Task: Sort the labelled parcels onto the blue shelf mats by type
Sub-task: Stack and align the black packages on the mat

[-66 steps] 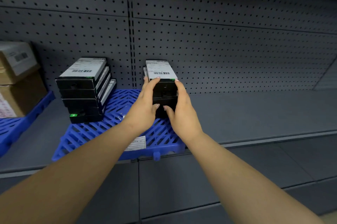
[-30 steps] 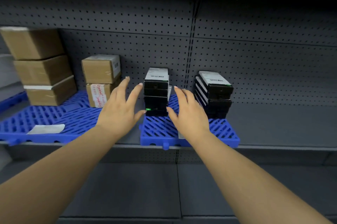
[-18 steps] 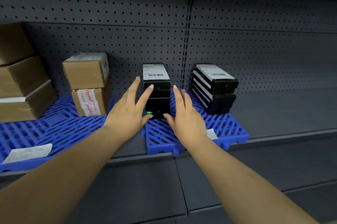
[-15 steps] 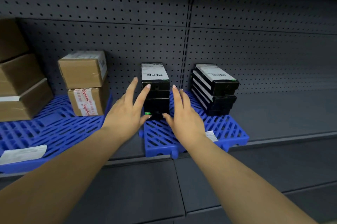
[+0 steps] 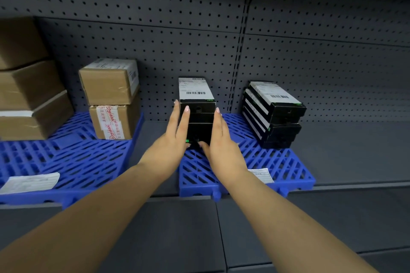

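Both arms out toward the grey shelf [image 5: 346, 150]. My left hand [image 5: 172, 137] lies flat against the left side of the near stack of black parcels [image 5: 197, 117], fingers straight and pointing up, nothing gripped. My right hand [image 5: 221, 139] does the same on the stack's right side, fingers straight, thumb low near the base. The stack stands upright at the left rear of the small blue mat [image 5: 277, 168], white barcode label on top. A second black stack [image 5: 275, 115] sits at the right rear of the same mat, well apart from the first, its boxes slightly stepped. A white slip [image 5: 260, 175] lies on the mat's front, by my right wrist.

Left of this, a larger blue mat [image 5: 73, 161] carries two brown cartons stacked [image 5: 111, 99], the lower one taped with red lettering. Bigger brown cartons [image 5: 26, 86] stand further left. A paper label [image 5: 31, 182] rests on that mat's front edge. Perforated grey back panel [image 5: 155, 35] behind all.
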`<state>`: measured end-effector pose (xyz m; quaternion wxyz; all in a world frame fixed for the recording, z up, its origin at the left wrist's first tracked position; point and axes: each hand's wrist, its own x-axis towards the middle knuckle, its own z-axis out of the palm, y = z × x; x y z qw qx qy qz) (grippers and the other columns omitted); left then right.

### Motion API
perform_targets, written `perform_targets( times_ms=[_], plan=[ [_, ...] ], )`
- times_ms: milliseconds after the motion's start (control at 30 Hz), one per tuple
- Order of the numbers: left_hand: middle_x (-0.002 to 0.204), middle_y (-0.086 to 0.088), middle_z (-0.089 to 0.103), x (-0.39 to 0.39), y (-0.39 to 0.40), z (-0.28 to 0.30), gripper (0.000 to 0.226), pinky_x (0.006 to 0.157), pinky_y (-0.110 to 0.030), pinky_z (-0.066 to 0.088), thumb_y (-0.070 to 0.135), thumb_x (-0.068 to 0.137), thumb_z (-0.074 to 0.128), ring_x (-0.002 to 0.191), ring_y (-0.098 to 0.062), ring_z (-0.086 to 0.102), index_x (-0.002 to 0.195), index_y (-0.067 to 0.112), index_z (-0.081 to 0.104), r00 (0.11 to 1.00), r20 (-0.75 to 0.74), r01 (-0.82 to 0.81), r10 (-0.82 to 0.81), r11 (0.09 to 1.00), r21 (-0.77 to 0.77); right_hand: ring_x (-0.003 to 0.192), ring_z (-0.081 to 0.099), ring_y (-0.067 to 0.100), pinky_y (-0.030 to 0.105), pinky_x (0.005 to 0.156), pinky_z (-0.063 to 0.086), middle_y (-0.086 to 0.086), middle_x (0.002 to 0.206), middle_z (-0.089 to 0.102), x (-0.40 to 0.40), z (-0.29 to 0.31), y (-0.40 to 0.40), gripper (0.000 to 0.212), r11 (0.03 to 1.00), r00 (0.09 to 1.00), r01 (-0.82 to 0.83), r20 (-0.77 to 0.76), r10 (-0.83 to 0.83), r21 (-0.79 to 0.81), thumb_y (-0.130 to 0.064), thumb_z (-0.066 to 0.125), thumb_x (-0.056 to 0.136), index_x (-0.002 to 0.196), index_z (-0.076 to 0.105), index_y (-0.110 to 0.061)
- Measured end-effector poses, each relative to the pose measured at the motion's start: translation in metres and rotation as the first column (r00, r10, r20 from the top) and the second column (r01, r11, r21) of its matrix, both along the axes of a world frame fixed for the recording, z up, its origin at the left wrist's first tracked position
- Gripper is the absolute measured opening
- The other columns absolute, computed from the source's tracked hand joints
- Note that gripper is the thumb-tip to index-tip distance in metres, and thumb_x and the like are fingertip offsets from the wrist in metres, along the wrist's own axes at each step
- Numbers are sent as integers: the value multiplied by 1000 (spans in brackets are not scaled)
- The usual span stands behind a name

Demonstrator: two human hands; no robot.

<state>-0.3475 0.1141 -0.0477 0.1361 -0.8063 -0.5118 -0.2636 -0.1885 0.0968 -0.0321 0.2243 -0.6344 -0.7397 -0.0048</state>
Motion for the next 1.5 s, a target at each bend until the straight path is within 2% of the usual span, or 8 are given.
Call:
perform_targets(
  times_ms=[133,267,400,500,733,833,1133,1500],
  plan=[
    [157,-21,-1,3,1,-6,102,31,-23,28,15,80,74,33,-10,29,151,10,1,996,-27,-87,88,996,36,85,65,23,35,66,55,0,161,0,0,0,5,87,1000,999,-7,-54,6,-8,-42,46,97,150,-18,-16],
    [158,-11,-13,3,1,-6,106,35,-31,44,17,86,67,41,-17,46,148,25,-19,998,61,-7,7,1000,0,96,63,22,30,68,51,6,151,35,6,1,3,87,999,996,-33,-83,30,-32,-40,48,98,149,-21,-25],
    [158,0,-19,3,-3,6,104,69,-33,54,26,88,65,101,-28,62,140,41,-23,947,319,78,-30,987,-141,72,51,15,27,59,40,9,112,61,8,6,1,87,998,998,-29,-63,25,-55,-42,47,98,148,-22,-27],
    [159,10,-8,-1,8,13,113,109,-41,35,32,79,75,144,-17,17,142,50,-18,794,606,233,-55,948,-219,68,48,14,27,57,38,2,90,55,8,6,1,86,997,996,-27,-91,21,-68,-45,46,97,148,-22,-26],
    [138,30,28,-5,27,19,83,110,-31,34,16,88,65,135,-3,33,139,52,10,608,780,496,-149,838,-227,91,62,19,33,75,51,6,116,63,11,1,12,85,999,970,10,-242,-20,-44,-48,51,94,151,-10,-28],
    [149,7,33,-4,29,22,72,105,-29,41,7,91,58,130,-9,44,135,46,16,562,814,535,-148,815,-222,94,63,20,35,78,52,4,115,64,13,1,17,77,1000,971,1,-240,-8,-27,-44,53,94,152,6,-28],
    [149,-4,38,-8,29,29,65,101,-35,46,8,94,54,122,-11,53,140,38,18,658,741,485,-132,827,-283,113,58,13,30,93,48,-8,125,63,18,0,36,61,995,878,-91,-475,60,-43,-33,71,85,139,44,-28],
    [150,-5,37,-6,28,34,67,100,-26,45,6,94,53,123,-10,52,142,34,16,686,718,465,-117,829,-309,117,57,13,26,93,47,-7,129,61,21,3,42,60,991,903,-102,-426,56,-86,-34,66,88,142,40,-28]
  ],
)
